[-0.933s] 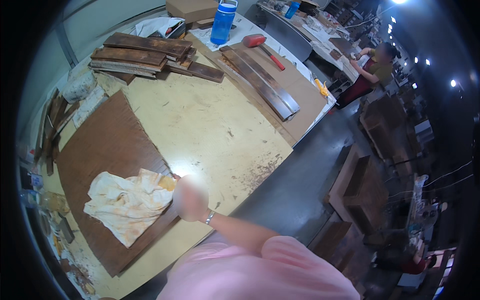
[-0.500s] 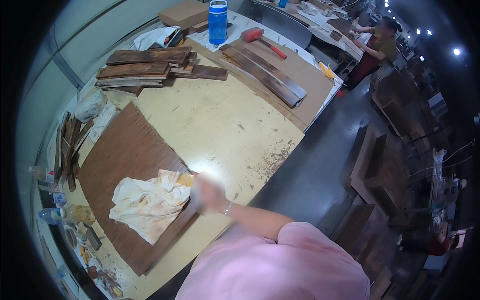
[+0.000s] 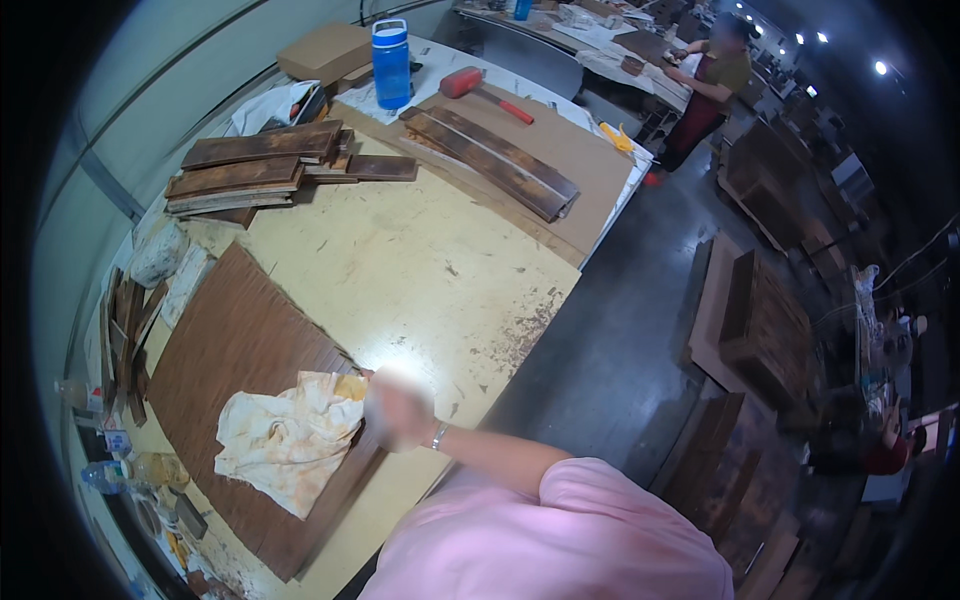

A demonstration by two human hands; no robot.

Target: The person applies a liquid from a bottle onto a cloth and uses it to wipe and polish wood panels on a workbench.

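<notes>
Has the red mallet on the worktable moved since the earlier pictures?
No. Against the brown cardboard sheet under it, the red mallet shows no shift in any direction; only the camera's view has changed.

The rag (image 3: 280,440) is of matt, wrinkled cloth; the brown panel (image 3: 225,340) looks like wood with fine lines. The stacked planks (image 3: 235,178) are also wooden, with patchy finish. The tabletop (image 3: 380,260) is smooth but scuffed, and the bottle (image 3: 392,72) seems of translucent, shiny plastic.
</notes>
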